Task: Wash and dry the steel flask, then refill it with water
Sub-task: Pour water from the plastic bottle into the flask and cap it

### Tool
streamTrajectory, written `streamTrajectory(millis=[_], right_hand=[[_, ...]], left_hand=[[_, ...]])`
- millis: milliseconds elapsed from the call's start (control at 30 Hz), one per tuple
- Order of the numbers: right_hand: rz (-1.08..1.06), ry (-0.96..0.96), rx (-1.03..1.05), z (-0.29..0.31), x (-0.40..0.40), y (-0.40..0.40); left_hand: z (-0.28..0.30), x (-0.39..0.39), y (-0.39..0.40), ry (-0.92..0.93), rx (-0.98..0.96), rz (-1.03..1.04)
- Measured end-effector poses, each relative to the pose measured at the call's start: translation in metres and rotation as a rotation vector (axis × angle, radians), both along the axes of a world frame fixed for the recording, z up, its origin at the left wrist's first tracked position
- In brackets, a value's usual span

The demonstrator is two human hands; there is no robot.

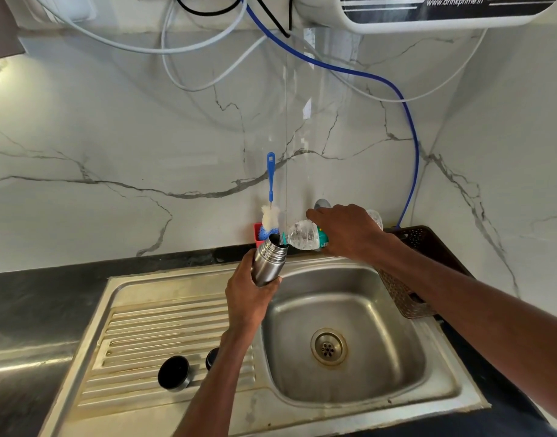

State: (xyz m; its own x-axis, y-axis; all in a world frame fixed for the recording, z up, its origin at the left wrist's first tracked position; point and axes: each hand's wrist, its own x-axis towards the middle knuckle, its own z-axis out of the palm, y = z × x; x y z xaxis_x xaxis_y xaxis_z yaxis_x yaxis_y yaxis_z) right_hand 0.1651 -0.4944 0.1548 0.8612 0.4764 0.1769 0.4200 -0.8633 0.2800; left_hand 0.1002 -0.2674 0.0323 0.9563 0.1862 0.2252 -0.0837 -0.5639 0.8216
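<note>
Steel flask (268, 261) is sitting in the left hand (247, 299), fingers wrapping around its lower body, mouth open and tilting up toward the right. It is hanging over the back left edge of the sink basin (346, 313), just in front of the wall.

The right hand (345, 230) is gripping a clear plastic water bottle (304, 236) from above, fingers curling round its middle over a green label. The bottle is lying almost level, its neck touching the flask's rim. Whether water is running, cannot tell.

Two dark caps are resting on the ribbed drainboard (163, 329) to the left of the basin: a larger cap (173, 372) near the front, a smaller cap (211, 357) partly hiding behind the left forearm.

Behind the flask, a blue-handled bottle brush (270, 197) is standing upright in a red holder (258, 231) against the marble-pattern wall (113, 137). A dark perforated basket (409, 298) is sitting at the right of the sink, the right forearm crossing over it.

A blue hose (409, 134) is running down the wall to the basket's back corner, with white tubes (188, 74) looping above. A white water purifier (444, 11) is showing at the top right.
</note>
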Motion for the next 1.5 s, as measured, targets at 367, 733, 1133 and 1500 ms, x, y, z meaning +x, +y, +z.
streamTrajectory(millis=[367,733,1133,1500], right_hand=[[-0.001,-0.001,-0.020,0.007,-0.006,0.006],[-0.001,-0.002,-0.014,0.006,-0.007,0.013],[-0.001,0.019,-0.006,0.007,-0.005,0.016],[0.004,0.024,0.005,0.008,-0.003,0.019]], left_hand=[[-0.002,0.000,0.002,-0.021,0.002,0.011],[-0.004,-0.001,0.006,-0.027,-0.004,0.019],[-0.006,-0.001,0.007,-0.038,-0.023,0.028],[-0.003,-0.002,0.008,-0.035,-0.023,0.034]])
